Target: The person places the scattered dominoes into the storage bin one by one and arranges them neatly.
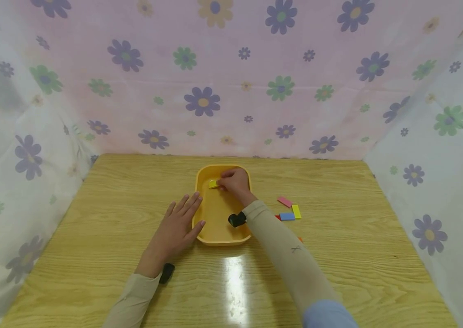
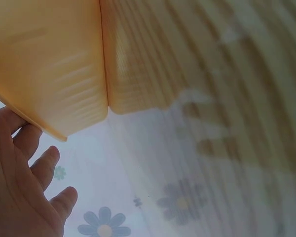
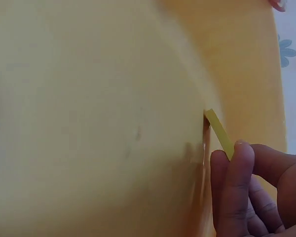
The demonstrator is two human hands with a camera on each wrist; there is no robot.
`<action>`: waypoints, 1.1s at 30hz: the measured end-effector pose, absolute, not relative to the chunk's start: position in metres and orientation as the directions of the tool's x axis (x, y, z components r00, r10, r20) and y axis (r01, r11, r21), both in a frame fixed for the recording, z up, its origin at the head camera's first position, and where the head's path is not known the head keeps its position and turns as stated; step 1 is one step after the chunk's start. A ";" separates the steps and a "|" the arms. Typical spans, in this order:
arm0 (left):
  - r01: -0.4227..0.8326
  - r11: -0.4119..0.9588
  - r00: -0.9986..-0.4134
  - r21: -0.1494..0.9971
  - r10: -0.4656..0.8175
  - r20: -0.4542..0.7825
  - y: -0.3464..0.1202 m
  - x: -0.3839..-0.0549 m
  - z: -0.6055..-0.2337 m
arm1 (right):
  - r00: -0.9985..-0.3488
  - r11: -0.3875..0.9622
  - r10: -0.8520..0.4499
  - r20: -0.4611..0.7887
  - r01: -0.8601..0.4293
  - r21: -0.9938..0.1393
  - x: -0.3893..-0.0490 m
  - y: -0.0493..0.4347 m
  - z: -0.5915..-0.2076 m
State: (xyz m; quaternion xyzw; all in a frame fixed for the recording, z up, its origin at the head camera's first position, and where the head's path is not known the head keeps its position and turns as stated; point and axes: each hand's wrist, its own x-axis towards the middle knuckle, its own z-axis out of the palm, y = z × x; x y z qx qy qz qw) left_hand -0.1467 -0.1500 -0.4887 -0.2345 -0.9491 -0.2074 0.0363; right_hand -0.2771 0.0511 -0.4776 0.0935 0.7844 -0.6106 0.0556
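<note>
An orange-yellow plastic tray (image 1: 215, 223) stands on the table. Inside it, toward the far end, my right hand (image 1: 236, 183) pinches a thin yellow domino-like block (image 1: 213, 184) between thumb and fingers. The right wrist view shows this block (image 3: 219, 132) tilted, its free end close to the tray's floor; whether it touches cannot be told. My left hand (image 1: 175, 228) lies at the tray's left side with fingers extended. In the left wrist view, fingertips of that hand (image 2: 22, 182) touch the tray's rim (image 2: 44, 132).
To the right of the tray lie a pink block (image 1: 284, 201), a yellow block (image 1: 296, 212) and a blue block (image 1: 287, 217). Red and orange (image 1: 300, 239) blocks are partly hidden by my right forearm. Flowered cloth (image 1: 231, 123) hangs behind and beside the wooden table (image 1: 133, 182).
</note>
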 end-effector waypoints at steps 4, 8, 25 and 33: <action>0.461 0.805 -0.887 0.374 0.429 0.169 -0.150 -0.147 -0.489 | -0.979 0.278 0.069 -0.190 0.202 -0.939 -0.279 0.051 -0.481; 0.461 0.806 -0.887 0.372 0.430 0.169 -0.151 -0.147 -0.489 | -0.981 0.305 0.060 -0.182 0.192 -0.933 -0.279 0.051 -0.481; 0.466 0.803 -0.885 0.371 0.431 0.176 -0.151 -0.147 -0.490 | -0.984 0.336 0.064 -0.165 0.177 -0.925 -0.283 0.050 -0.488; 0.461 0.804 -0.887 0.375 0.431 0.166 -0.151 -0.147 -0.489 | -0.991 0.408 0.064 -0.114 0.131 -0.903 -0.283 0.049 -0.489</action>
